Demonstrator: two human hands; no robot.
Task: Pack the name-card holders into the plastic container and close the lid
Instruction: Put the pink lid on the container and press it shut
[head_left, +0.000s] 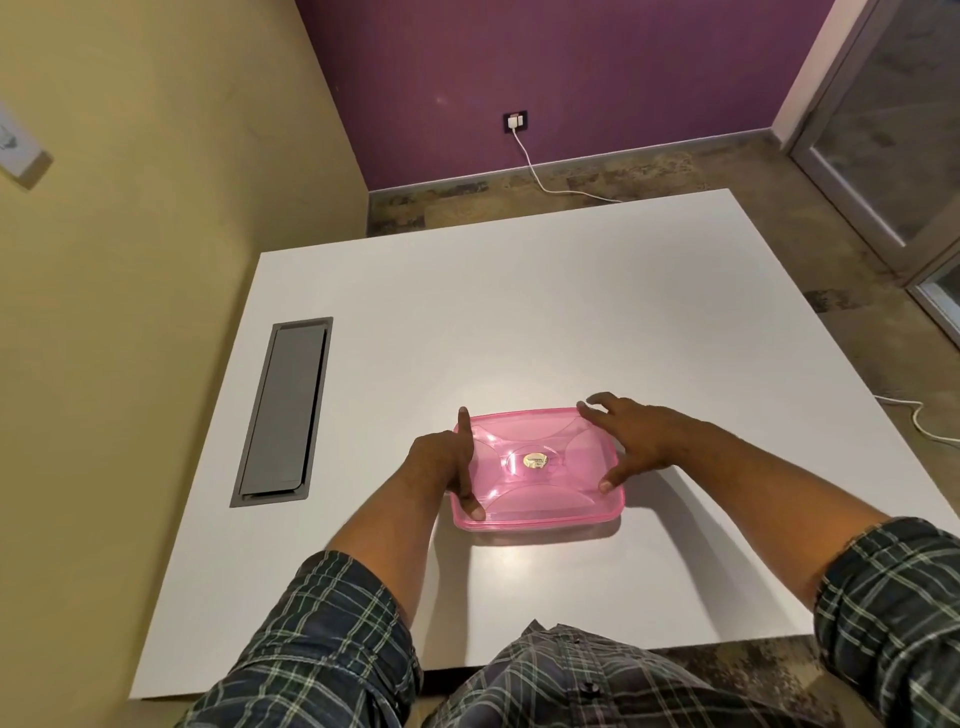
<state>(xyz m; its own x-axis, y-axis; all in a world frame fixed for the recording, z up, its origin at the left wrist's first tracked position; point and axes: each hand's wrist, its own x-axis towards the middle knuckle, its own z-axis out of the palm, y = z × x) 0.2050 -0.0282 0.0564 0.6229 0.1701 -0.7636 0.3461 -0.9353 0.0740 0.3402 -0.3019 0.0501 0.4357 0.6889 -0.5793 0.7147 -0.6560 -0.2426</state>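
A pink see-through plastic container (537, 470) lies flat on the white table (519, 322) with its lid on and a gold sticker at the lid's centre. My left hand (447, 462) presses on the container's left edge, index finger stretched along the far corner and thumb on the near corner. My right hand (631, 441) rests on the right edge with fingers spread, thumb touching the near right part of the lid. No name-card holders show; the inside is too hazy to read.
A grey cable hatch (283, 413) is set into the table at the left. A white cable (540, 171) runs from a wall socket across the floor behind the table. A glass door stands at the far right.
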